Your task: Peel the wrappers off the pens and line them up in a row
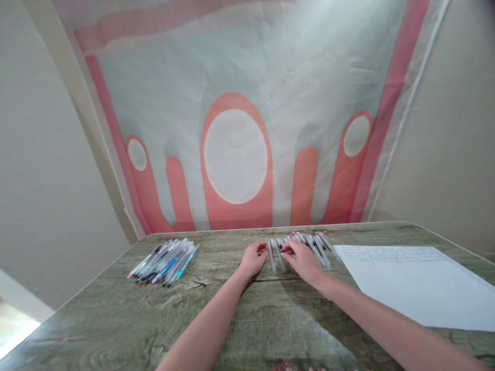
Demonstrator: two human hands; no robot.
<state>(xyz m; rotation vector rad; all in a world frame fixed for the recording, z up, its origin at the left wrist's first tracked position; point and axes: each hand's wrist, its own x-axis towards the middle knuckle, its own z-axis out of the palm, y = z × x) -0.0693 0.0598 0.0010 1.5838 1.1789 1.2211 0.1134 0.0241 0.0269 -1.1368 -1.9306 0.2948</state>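
Note:
A row of clear-barrelled pens (pixel 273 260) lies side by side on the table, most of them pointing away from me. My left hand (pixel 254 257) rests at the row's left end, its fingers loosely curved and apart beside the outermost pen, with nothing visible in them. Over the middle of the row is my right hand (pixel 302 260), thumb and fingertips pinched at a pen with a dark part showing. That hand covers several pens beneath it. More pens (pixel 323 250) with black parts stretch out to its right.
At the left lies a heap of pens (pixel 166 263), some blue and turquoise. A large white sheet with handwriting (pixel 421 288) lies on the right. The wood-patterned table (pixel 116 324) ends at a wall hanging (pixel 235 216) with red shapes.

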